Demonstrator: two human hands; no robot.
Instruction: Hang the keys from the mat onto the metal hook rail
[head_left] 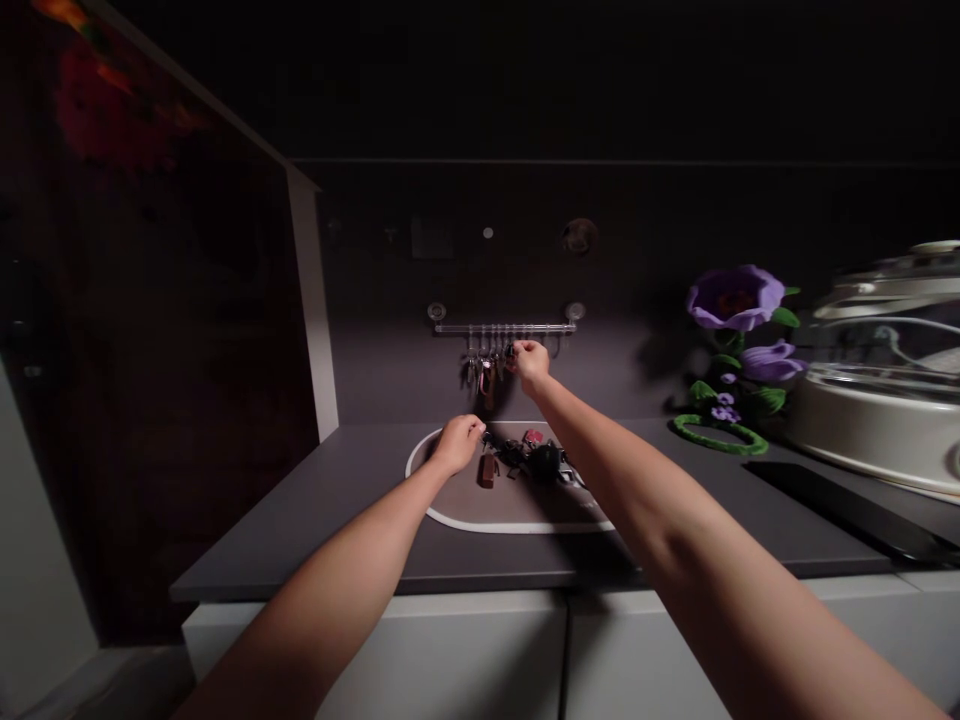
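forearms (pixel 645 470) reach forward; right hand (pixel 532 364), nearer the rail (pixel 504 328), pinches a dark item (pixel 511 352); left hand (pixel 457 443), grip unclear, hovers lower, dark pile (pixel 545 461) just to its right.

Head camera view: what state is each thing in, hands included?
Left hand, pinching a small dark item over the tray
Right hand, pinching a small dark item below the rail
Rail, fixed level on the wall
Keys, hanging from the rail
Tray, flat, partly filled
Brown fob, lying in the tray
Cabinet doors, shut
Upper purple flower, open
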